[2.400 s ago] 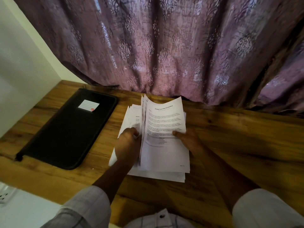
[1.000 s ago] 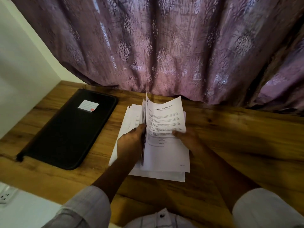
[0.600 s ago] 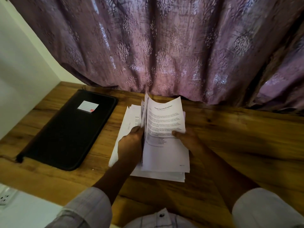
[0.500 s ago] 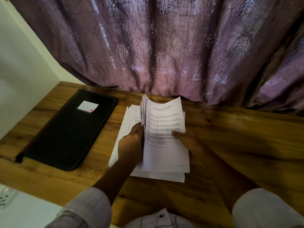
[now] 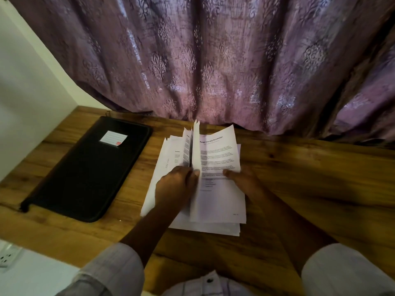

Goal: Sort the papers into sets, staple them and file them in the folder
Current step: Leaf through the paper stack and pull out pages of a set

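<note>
A stack of white printed papers [image 5: 220,201] lies on the wooden desk [image 5: 310,180], with its left edges lifted and fanned upright. My left hand [image 5: 175,186] pinches those lifted left edges at mid-height between thumb and fingers. My right hand [image 5: 243,180] grips the top sheets on their right side, thumb on the printed face. The top sheet shows a heading and several text paragraphs. A closed black zip folder [image 5: 85,167] with a small white label lies flat to the left of the papers, apart from them. No stapler is in view.
A purple patterned curtain [image 5: 213,60] hangs along the desk's back edge, just behind the papers. A white wall [image 5: 27,86] bounds the desk on the left. A white power socket [image 5: 8,256] sits below the desk's front left edge. Bare wood spreads to the right.
My left hand has worked through the lifted left edges, which now stand higher and more fanned. My right hand and the folder have stayed in place.
</note>
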